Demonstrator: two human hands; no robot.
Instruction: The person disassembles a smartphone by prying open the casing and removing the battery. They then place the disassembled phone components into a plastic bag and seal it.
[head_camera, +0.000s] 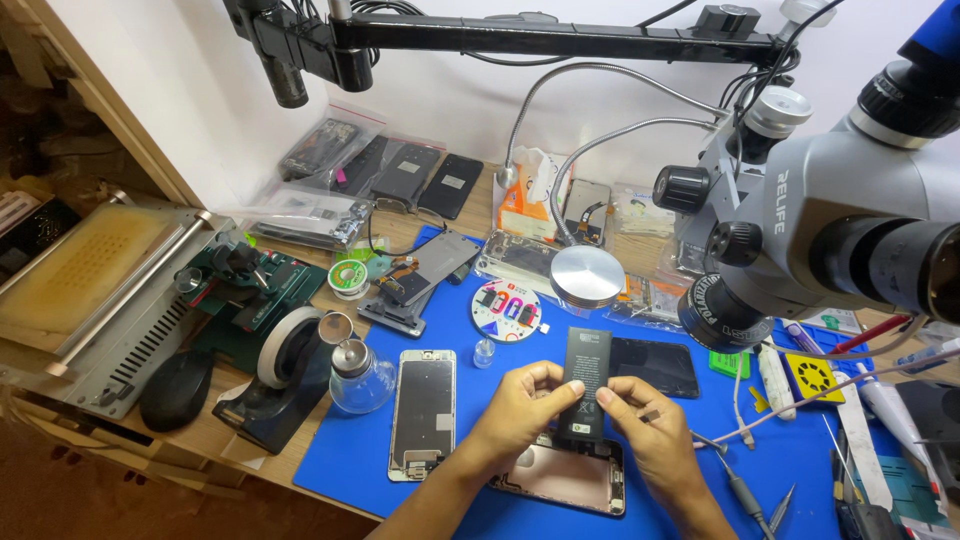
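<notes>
— While the black battery (584, 385) is gripped at its lower half by both hands, how is it set?

— Its long axis is held nearly upright, tilted away, just above the open pink phone shell (562, 475). The left hand (515, 405) is closed on its left edge, the right hand (645, 420) on its right; neither is nearer.

— And beyond?

— A blue mat (380, 450) is spread on the surface; a second phone frame (423, 410) lies to the left, a microscope (850, 230) is mounted further right.

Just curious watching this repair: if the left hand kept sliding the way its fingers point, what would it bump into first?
Its fingers already touch the black battery; past that, the left hand would probably meet the right hand, though depth is unclear.
</notes>
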